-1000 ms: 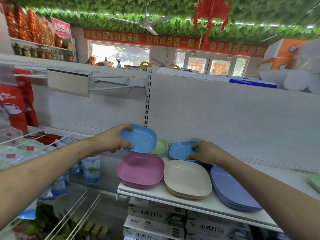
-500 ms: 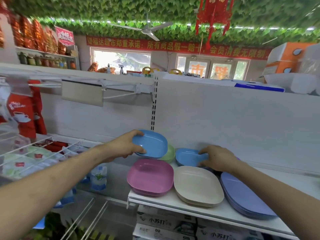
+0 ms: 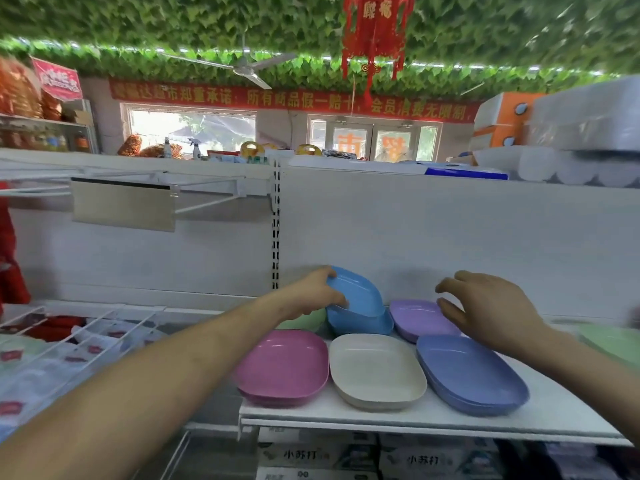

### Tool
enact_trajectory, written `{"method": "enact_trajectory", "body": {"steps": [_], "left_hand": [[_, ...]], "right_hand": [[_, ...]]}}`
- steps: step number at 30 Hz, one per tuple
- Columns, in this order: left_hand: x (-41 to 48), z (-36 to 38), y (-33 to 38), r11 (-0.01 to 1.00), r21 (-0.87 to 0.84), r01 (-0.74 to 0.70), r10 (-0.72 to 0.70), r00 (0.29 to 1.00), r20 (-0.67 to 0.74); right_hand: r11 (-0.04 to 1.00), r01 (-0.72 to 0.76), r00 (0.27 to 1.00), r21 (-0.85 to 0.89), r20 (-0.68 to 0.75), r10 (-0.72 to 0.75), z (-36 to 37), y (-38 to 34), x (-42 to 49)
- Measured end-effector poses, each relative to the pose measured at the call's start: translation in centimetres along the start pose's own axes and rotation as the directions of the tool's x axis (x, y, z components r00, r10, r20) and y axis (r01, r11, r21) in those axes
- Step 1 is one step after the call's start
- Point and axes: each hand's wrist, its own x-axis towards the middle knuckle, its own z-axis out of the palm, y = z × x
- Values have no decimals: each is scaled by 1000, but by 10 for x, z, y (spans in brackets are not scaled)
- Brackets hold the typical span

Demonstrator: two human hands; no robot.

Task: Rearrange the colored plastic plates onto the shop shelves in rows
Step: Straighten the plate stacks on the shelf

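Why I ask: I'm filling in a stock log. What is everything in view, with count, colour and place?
held blue plate: 1, light blue, tilted above the back row
lower blue plate: at least 1, light blue, back row, under the held one
lilac plate: 1, lilac, back row right
green plate: 1, pale green, back row left, mostly hidden
pink plates: small stack, pink, front left
cream plate: at least 1, cream, front middle
violet-blue plates: stack, violet-blue, front right
shelf: 1, white, under the plates
boxes: several, white, below the shelf
left hand: grips the held blue plate
right hand: above the lilac plate, holding nothing
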Motion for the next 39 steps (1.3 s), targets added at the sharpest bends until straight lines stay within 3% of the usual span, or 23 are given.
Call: {"method": "enact_trajectory", "body": {"steps": [4,8,17,26,32,36,39], "left_hand": [[18,18,2,972,230,-58,62,998,-11],[19,25,9,794,603,-85,72,996,46],[33,43,-1,584,811,-8,32,999,-13],[34,48,2,605,796,-11,29,1000,-8],[32,56,19,804,544,-241,317,947,-48],[28,81,66,845,397,-359,409,911,-47],[26,115,106,825,405,-394,452,890,-56]], "right_hand": [[999,-27,998,18,-48,27,-11,8,-16],[997,-70,995,44,-73,73,-18,10,-25],[992,-113,989,58,-87,118,-7,10,-40],[983,-156,986,99,-44,161,8,18,-46],[957,-249,966,150,107,235,7,50,-53],[918,-328,940,223,175,293,-3,90,-68],[895,-363,929,259,179,325,-13,132,-88]]}}
